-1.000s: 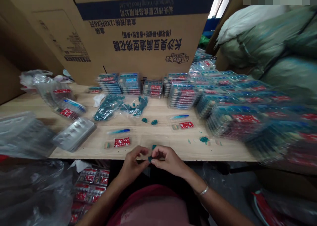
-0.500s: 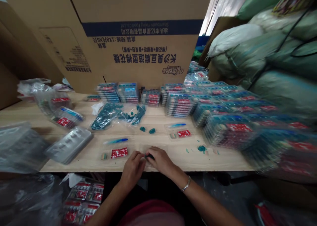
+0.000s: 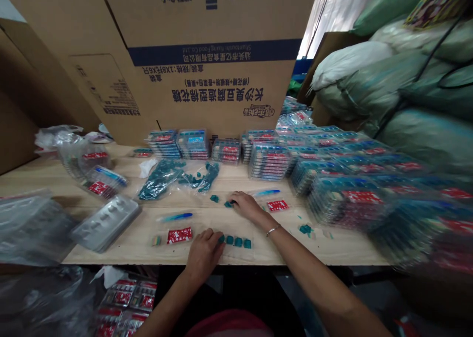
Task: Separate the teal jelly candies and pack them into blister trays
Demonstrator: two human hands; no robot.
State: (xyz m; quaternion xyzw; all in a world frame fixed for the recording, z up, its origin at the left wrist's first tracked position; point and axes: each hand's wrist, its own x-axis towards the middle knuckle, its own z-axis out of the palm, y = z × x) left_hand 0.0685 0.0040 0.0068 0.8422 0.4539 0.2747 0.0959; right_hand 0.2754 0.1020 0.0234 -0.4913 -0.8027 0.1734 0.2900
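Resting my left hand [image 3: 204,254] open on the near edge of the wooden table [image 3: 125,248], I have nothing clamped in it, its fingers just beside a row of four teal cubes [image 3: 234,241], set in a line, it seems, so they can be counted at a glance. My right hand [image 3: 248,205] reaches farther out, fingertips down at a small teal piece [image 3: 229,204]; whether they are pinched together on it I cannot tell. Another teal cube [image 3: 214,198] sits just left of that piece, and a clear bag of teal pieces [image 3: 160,180] lies farther left. A red sachet [image 3: 179,235] and a blue plastic stick [image 3: 173,217] lie apart from the row, probably to keep each kind separate, while stacked blister trays [image 3: 269,162] fill the far right
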